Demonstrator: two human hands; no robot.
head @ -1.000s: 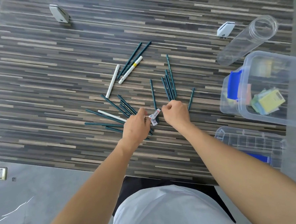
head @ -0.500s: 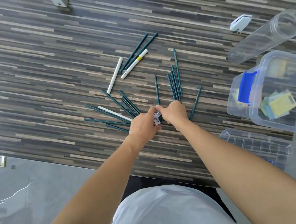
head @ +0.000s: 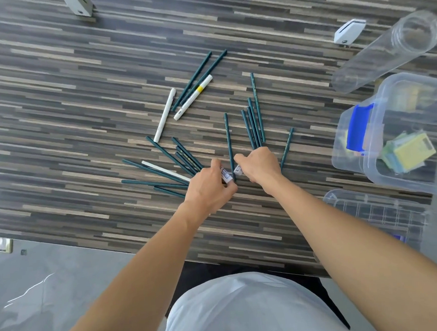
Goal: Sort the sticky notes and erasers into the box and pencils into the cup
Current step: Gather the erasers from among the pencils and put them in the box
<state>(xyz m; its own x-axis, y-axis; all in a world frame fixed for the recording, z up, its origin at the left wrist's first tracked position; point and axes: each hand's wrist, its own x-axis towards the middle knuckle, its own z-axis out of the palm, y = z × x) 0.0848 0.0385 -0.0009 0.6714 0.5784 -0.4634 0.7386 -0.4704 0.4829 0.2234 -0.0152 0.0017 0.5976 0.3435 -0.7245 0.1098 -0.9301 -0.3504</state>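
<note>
Fingers (head: 218,165) of the left hand (head: 208,188) are closed on a small white eraser (head: 226,177); those of the right hand (head: 259,164) are pinched on a second eraser (head: 238,170). Green pencils (head: 254,123) are fanned around both hands mid-surface. At the surface's (head: 82,96) right edge are stood a clear cup (head: 383,53) and a box (head: 398,133) in which sticky notes (head: 411,152) are held.

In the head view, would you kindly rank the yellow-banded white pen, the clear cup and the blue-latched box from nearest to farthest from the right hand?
From the right hand:
1. Blue-latched box, to its right.
2. Yellow-banded white pen, up and left.
3. Clear cup, lying on its side at upper right.
</note>
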